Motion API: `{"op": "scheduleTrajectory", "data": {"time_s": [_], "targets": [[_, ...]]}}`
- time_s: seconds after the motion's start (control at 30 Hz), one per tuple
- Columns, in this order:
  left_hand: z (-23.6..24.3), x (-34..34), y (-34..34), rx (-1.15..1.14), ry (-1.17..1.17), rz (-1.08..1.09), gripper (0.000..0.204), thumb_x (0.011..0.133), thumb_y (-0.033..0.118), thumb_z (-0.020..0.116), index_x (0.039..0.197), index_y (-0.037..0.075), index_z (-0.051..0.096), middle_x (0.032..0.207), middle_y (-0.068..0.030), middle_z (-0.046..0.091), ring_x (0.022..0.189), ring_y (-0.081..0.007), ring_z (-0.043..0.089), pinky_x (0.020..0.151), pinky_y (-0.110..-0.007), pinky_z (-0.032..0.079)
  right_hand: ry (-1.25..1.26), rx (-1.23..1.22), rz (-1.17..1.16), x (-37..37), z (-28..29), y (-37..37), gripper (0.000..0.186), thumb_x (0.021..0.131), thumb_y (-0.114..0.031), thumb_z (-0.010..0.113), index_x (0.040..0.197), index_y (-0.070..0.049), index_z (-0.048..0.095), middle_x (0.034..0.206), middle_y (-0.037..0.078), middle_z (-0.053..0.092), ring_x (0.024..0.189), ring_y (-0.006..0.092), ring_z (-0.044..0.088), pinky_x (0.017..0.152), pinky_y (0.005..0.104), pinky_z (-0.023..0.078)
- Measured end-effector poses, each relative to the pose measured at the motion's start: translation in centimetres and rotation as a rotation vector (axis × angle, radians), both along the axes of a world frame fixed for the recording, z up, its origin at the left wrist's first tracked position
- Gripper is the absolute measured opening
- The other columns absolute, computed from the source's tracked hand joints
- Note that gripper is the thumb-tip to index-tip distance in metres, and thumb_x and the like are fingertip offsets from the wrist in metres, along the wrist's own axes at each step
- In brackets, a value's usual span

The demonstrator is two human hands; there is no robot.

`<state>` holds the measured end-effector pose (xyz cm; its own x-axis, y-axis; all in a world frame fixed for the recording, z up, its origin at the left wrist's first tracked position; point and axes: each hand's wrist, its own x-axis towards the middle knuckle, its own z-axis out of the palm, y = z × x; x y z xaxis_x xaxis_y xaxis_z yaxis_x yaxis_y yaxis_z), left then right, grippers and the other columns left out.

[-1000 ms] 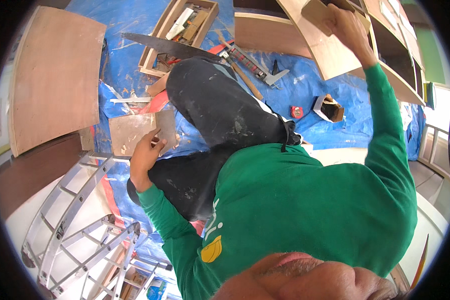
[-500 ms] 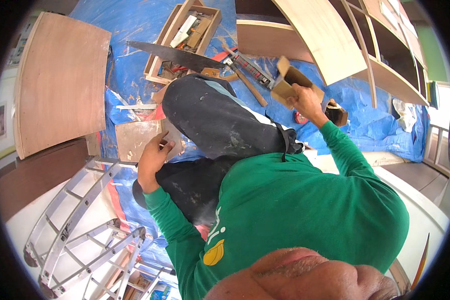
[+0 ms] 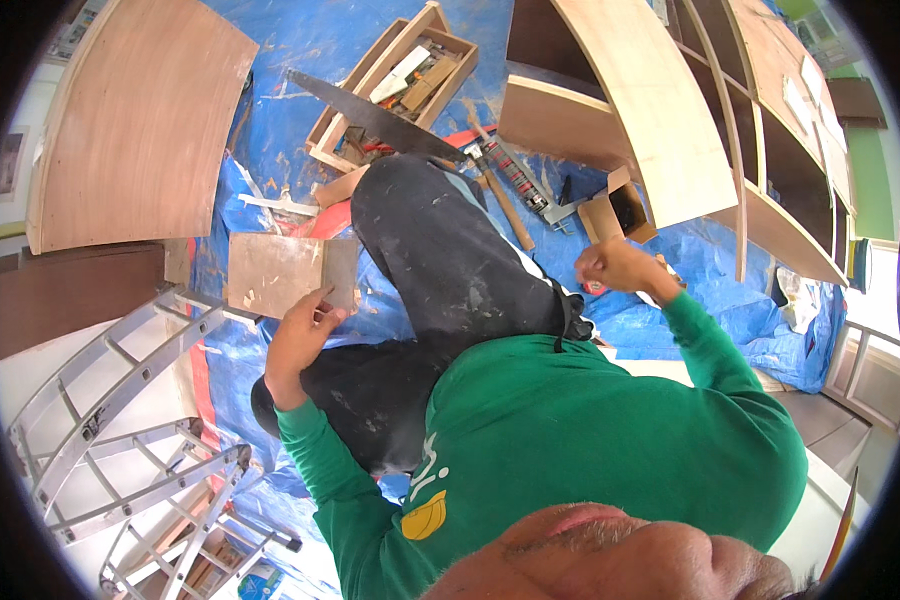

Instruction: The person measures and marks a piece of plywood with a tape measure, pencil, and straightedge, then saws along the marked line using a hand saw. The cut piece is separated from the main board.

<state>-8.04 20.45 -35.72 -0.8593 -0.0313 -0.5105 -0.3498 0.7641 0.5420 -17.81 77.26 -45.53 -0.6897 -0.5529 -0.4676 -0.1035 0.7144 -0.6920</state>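
My left hand (image 3: 302, 338) is beside my bent knee, over the near edge of a small wooden board (image 3: 275, 275). Its fingers are loosely apart, and I see nothing in them. My right hand (image 3: 615, 268) is closed, fingers curled together; whatever they may hold is too small to make out. Just beyond it stands an open cardboard box (image 3: 600, 217), dark inside. Partly hidden under the right hand is a round red object (image 3: 593, 289). A hammer (image 3: 508, 208) and a sealant gun with a tube (image 3: 518, 175) lie left of the box.
A handsaw (image 3: 370, 118) leans across a wooden toolbox (image 3: 460, 75) full of tools. Wooden shelving (image 3: 560, 118) rises at the far right, a large panel (image 3: 145, 125) at the left. An aluminium ladder (image 3: 120, 385) lies lower left. A blue sheet (image 3: 290, 45) covers the floor.
My right hand has let go of the cardboard box, drawn back toward me and closed. The box now stands on the sheet by the shelving. My left hand stays by the board.
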Motion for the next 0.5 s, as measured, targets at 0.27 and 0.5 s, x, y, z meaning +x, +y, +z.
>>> {"op": "scheduleTrajectory", "data": {"time_s": [0.27, 0.5], "targets": [[-1.7, -0.8, -1.0, 0.104, 0.157, -0.086, 0.058, 0.098, 0.039, 0.074, 0.140, 0.000, 0.066, 0.105, -0.0211, 0.076, 0.092, -0.0336, 0.073, 0.084, -0.043, 0.056, 0.965, 0.416, -0.668, -19.2, 4.6, 15.5, 0.070, 0.106, -0.050, 0.064, 0.145, 0.008, 0.060, 0.144, 0.034, 0.062, 0.137, 0.0456, 0.060, 0.115, 0.0502, 0.047], [-3.2, 1.0, -1.9, -0.169, 0.190, -0.071, 0.052, 0.096, 0.044, 0.075, 0.120, -0.002, 0.070, 0.102, -0.0222, 0.076, 0.094, -0.0400, 0.072, 0.085, -0.049, 0.055, 0.192, -0.007, -0.741, -24.2, -1.4, 25.9, 0.072, 0.107, -0.054, 0.063, 0.153, 0.000, 0.058, 0.153, 0.006, 0.064, 0.143, 0.0198, 0.055, 0.123, 0.0378, 0.036]]}}
